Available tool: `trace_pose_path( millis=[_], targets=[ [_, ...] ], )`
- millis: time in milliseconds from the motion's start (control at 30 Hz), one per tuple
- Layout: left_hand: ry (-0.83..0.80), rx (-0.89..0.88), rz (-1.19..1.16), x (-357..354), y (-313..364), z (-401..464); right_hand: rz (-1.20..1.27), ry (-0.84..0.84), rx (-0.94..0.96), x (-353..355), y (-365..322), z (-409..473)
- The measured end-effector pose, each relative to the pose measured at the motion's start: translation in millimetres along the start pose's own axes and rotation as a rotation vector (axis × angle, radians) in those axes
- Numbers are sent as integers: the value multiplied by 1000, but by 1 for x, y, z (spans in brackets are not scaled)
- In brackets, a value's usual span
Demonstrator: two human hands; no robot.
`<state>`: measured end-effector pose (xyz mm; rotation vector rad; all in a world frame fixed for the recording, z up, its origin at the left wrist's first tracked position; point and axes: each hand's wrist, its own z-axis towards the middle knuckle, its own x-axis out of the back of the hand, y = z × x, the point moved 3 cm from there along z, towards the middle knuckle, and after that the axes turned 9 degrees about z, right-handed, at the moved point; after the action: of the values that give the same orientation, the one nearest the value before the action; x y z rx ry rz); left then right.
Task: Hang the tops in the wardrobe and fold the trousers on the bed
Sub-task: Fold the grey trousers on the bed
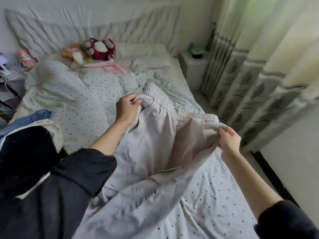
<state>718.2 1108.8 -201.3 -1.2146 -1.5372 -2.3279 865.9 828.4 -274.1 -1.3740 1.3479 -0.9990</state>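
Observation:
Pale beige trousers with a gathered elastic waistband are spread over the dotted white duvet of the bed. My left hand grips the waistband at its left end. My right hand pinches the waistband's right end near the bed's edge. The waistband is stretched between both hands and lifted a little, while the legs trail toward me across the sheet. A pile of clothes lies at the left, with a black garment, a cream one and blue denim.
Stuffed toys and a pink item lie by the pillows at the head of the bed. A white nightstand stands at the far right corner. Patterned curtains hang along the right, beside a strip of floor.

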Motion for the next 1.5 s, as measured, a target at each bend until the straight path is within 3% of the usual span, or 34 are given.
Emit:
trace_pose_path(
  millis=[133,233,333,433,533,633,700,800,933,1067,1233,1300,1500],
  targets=[
    [-201,-59,33,-59,14,-12,-6,58,-118,43,27,16],
    [-474,-65,144,-101,-20,-62,-201,53,-279,68,72,1],
    [-755,6,257,-120,-78,-116,-507,-106,-272,72,109,-22],
    [-907,103,391,-113,-137,-150,-850,-398,-84,49,134,-47],
    [-913,14,652,-91,-181,-168,-1118,-671,210,14,160,-74],
    [-759,-104,1024,-67,-210,-182,-1329,-872,399,-21,192,-104],
    [-638,-120,1130,-54,-223,-194,-1395,-910,487,-39,205,-118],
    [-482,-167,1161,-36,-233,-213,-1422,-893,622,-66,216,-130],
    [-316,-278,919,-19,-236,-230,-1462,-886,792,-89,223,-129],
    [-474,-85,980,-1,-251,-249,-1289,-790,973,-67,207,-146],
    [-637,-18,1188,28,-253,-298,-1154,-857,924,11,196,-169],
    [-748,18,1161,25,-249,-326,-1225,-899,874,41,198,-174],
    [-1123,182,907,5,-247,-428,-1780,-1096,443,119,218,-183]
  ],
)
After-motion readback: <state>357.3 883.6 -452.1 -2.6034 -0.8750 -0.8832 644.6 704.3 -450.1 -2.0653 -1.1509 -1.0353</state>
